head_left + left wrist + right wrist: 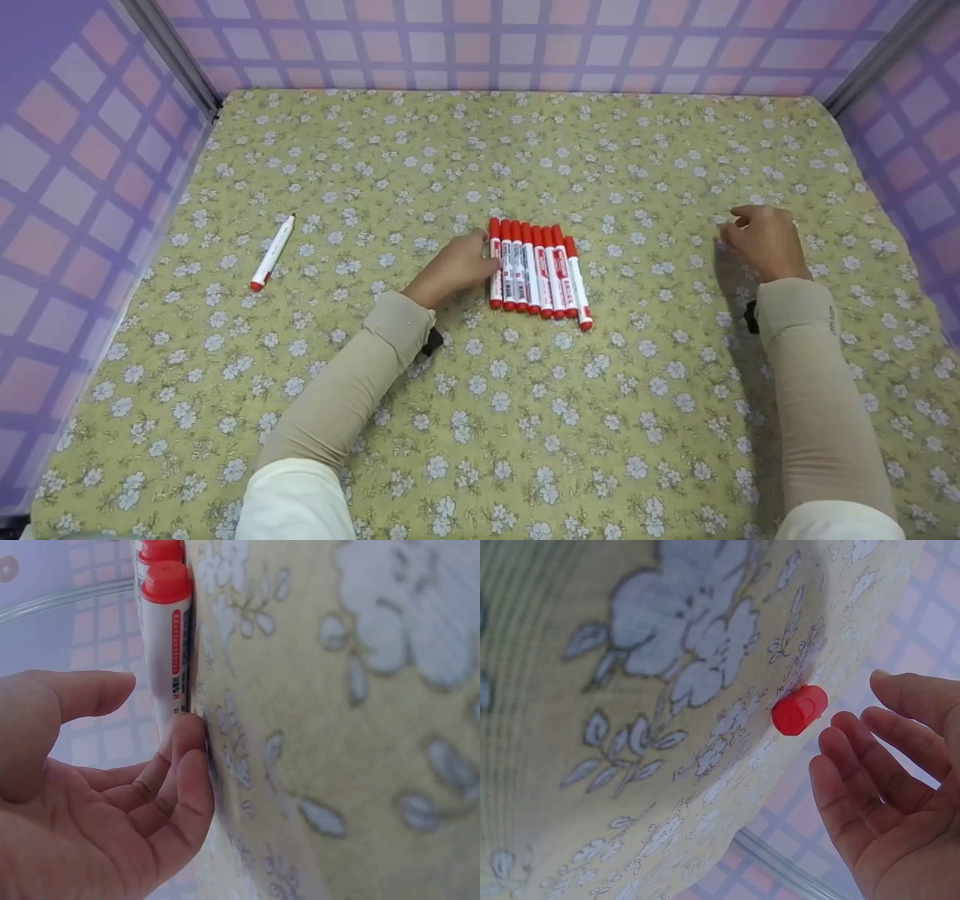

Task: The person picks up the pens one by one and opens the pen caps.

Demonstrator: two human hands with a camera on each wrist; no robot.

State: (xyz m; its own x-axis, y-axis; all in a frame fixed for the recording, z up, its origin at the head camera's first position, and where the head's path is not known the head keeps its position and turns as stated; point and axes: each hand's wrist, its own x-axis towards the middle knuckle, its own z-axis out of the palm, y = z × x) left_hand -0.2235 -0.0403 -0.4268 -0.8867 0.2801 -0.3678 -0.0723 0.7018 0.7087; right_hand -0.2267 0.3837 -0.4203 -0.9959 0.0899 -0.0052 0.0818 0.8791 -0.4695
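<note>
Several white markers with red caps point(536, 270) lie side by side in a row in the middle of the flowered cloth. My left hand point(480, 261) rests at the row's left side. Its relaxed fingertips point(189, 736) touch the barrel of the outermost marker point(166, 637), with the thumb held apart. My right hand point(757, 238) is far to the right, low over the cloth. In the right wrist view this hand point(862, 757) is open with loose fingers, right beside a small red cap point(800, 710) lying on the cloth. It holds nothing.
One more white marker point(271, 253) lies alone at the left, red at its near end and no red at its far end. The yellow-green flowered cloth point(480, 420) covers the table. Purple checked walls point(82, 187) close in the left, back and right sides.
</note>
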